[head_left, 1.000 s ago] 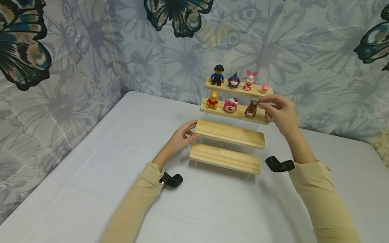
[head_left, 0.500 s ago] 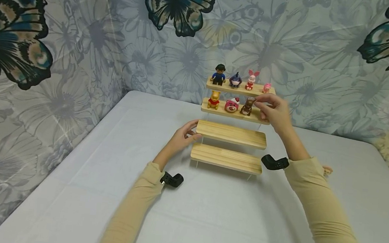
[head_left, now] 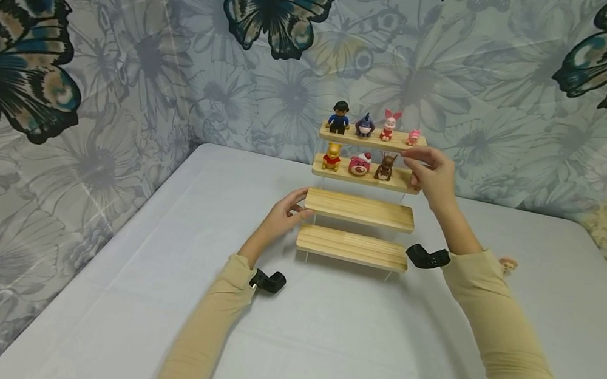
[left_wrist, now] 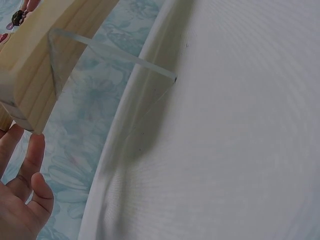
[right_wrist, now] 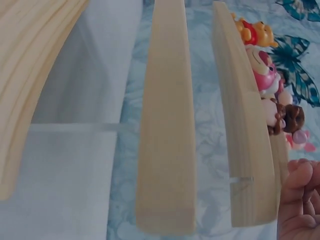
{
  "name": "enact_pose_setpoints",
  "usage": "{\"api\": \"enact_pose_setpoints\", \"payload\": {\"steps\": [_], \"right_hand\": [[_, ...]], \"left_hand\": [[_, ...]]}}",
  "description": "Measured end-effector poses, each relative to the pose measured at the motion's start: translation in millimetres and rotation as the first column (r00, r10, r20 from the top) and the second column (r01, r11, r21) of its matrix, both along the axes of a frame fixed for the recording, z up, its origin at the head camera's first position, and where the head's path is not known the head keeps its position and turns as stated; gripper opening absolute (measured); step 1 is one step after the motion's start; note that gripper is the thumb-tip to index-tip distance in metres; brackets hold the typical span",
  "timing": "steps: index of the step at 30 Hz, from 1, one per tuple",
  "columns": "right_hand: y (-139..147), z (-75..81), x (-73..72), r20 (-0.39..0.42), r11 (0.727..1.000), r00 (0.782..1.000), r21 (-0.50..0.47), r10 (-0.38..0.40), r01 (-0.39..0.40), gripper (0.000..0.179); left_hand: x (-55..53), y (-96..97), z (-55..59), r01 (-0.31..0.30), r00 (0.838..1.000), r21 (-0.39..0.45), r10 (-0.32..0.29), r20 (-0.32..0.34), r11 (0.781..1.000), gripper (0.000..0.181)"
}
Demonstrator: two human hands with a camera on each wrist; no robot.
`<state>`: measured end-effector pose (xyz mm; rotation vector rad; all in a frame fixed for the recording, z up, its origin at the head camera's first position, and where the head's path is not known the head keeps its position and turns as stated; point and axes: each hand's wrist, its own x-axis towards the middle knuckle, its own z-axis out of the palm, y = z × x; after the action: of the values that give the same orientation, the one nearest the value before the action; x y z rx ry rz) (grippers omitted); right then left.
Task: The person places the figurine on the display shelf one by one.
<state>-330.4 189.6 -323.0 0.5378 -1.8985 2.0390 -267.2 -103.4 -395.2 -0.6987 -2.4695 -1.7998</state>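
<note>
A four-step wooden display shelf point(head_left: 359, 210) on clear legs stands on the white table. My left hand point(head_left: 282, 210) touches the left end of its third board from the top; the left wrist view shows that hand's fingers point(left_wrist: 35, 152) reaching to the board's end, thumb apart. My right hand point(head_left: 433, 176) is at the right end of the second board, fingertips just right of a brown animal figurine point(head_left: 385, 168) and holding nothing. Left of that figurine sit a pink bear figurine point(head_left: 359, 164) and a yellow bear figurine point(head_left: 331, 157) in a red top.
The top board carries a black-haired toy figure point(head_left: 339, 118), a blue-purple donkey figurine point(head_left: 365, 126), a pink piglet figurine point(head_left: 389, 127) and a small pink figurine point(head_left: 413, 137). Another small figurine point(head_left: 508, 265) lies on the table beyond my right sleeve. A butterfly-print cloth point(head_left: 291, 91) hangs behind.
My right hand has brought the brown figurine slightly left along the second board and let go, fingertips now just off it. The left hand has stayed at the shelf.
</note>
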Motion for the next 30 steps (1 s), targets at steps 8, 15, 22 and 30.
{"api": "enact_pose_setpoints", "payload": {"steps": [8,15,22,30], "right_hand": [[27,2.0,19.1,-0.041,0.996,0.995,-0.024,-0.087,0.086,0.010],[59,14.5,33.0,-0.080,0.991,0.992,-0.098,-0.094,0.086,0.013],[101,16.8,52.0,-0.036,0.972,0.987,-0.182,-0.158,0.149,0.015],[148,6.9,76.7,0.073,0.957,0.985,-0.239,-0.153,0.167,0.012]], "left_hand": [[2.6,1.4,3.1,-0.002,1.000,-0.009,0.002,0.023,1.000,0.055],[2.3,1.3,1.9,0.007,1.000,-0.005,-0.007,0.023,1.000,0.056],[1.8,2.2,1.5,0.015,0.999,0.006,-0.015,0.029,1.000,0.055],[1.3,2.2,0.6,0.017,0.999,0.011,-0.017,0.036,1.000,0.055]]}}
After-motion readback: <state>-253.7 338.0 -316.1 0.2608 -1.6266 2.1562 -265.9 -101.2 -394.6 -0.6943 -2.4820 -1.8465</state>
